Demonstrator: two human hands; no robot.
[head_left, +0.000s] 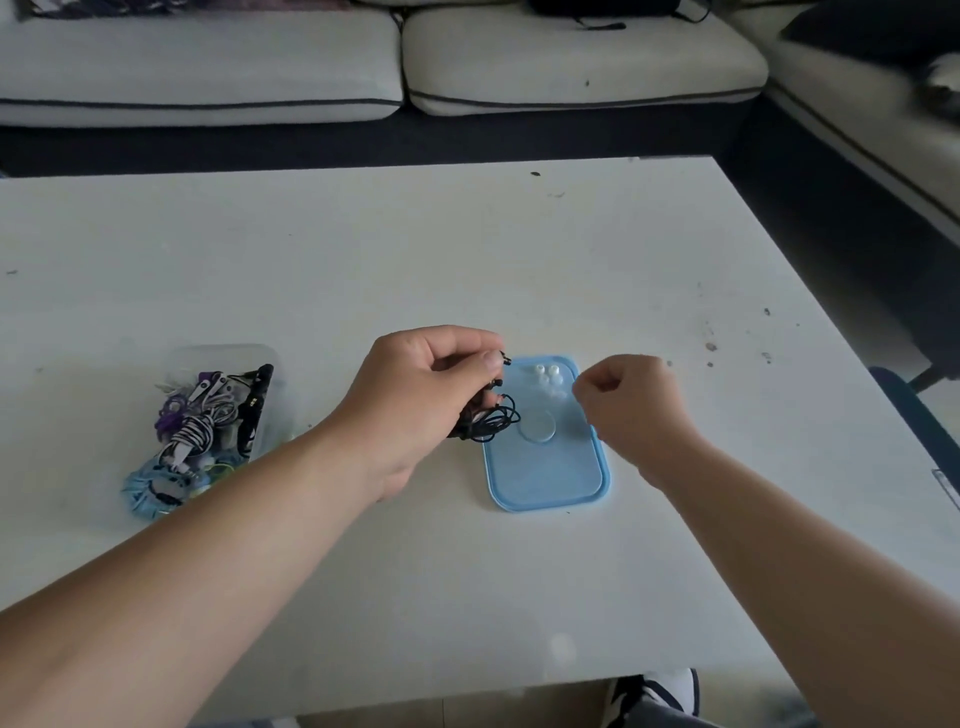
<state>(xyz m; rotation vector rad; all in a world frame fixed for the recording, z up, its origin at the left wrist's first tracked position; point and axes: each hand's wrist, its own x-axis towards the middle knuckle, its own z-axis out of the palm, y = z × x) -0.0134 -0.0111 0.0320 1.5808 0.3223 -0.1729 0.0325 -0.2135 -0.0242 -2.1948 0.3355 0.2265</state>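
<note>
My left hand (415, 395) grips a bundle of black wired earphones (493, 418), whose loops hang over the left edge of a light blue plastic lid (550, 473) lying flat on the white table (467, 260). Small white ear tips (546, 373) sit at the lid's far end. My right hand (631, 405) hovers over the lid's right edge with fingers curled; whether it pinches a small clear ear tip I cannot tell.
A clear plastic container (218, 410) full of tangled cables and hair ties sits at the left. A light sofa (395, 57) runs along the far side, beyond the table's edge. A dark chair (919, 421) stands at the right.
</note>
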